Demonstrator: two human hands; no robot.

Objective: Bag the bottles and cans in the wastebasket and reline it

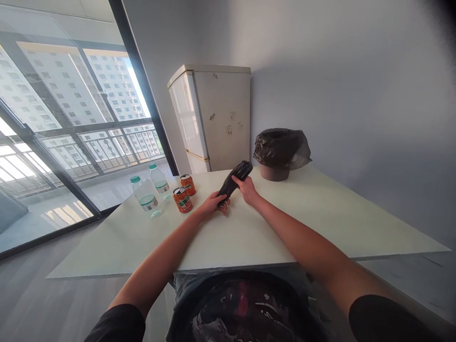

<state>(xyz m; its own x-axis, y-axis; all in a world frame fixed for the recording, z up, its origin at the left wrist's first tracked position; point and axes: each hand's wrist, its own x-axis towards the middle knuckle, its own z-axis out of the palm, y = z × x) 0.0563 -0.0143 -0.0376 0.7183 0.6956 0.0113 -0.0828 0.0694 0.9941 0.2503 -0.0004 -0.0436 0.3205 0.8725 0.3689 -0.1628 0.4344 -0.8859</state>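
Observation:
Between my hands, above the pale table (228, 242), is a rolled bundle of black plastic that looks like a roll of garbage bags (234, 180), tilted with its far end up to the right. My left hand (214, 203) is closed round the lower end. My right hand (246, 189) grips it nearer the upper end, thumb on top. Left of my left hand stand two orange drink cans (183, 201), both upright. Beyond them are two clear plastic bottles (145, 195) with green caps, also upright.
A brown bin (274, 173) lined with a black bag (281, 145) stands at the table's back right, near the grey wall. An old white refrigerator (223, 114) is behind the table. Sliding glass doors (71, 109) are on the left.

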